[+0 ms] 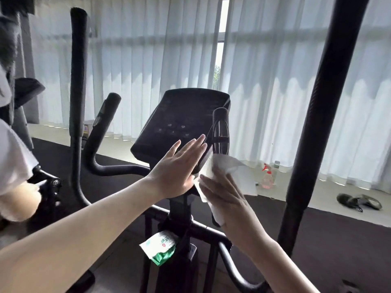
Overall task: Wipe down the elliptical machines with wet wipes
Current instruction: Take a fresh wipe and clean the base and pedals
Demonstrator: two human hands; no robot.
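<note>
Pressing flat: left hand (179, 166) on the console (179, 119), right hand (224, 197) on the wet wipe (239, 176).

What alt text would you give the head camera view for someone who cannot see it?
A person's left hand rests flat on the elliptical's black console, while the flat right hand holds a white wet wipe at the console's lower right edge. A green-and-white wipes pack sits on the machine's frame below.

- Wet wipes packet (159, 246), green and white: red and green print on its face, too blurred to read.
- Elliptical console (179, 121): faint button marks only, no legible word or number.
- Cardboard box (86, 130) by the curtain: its label is unreadable.
</note>
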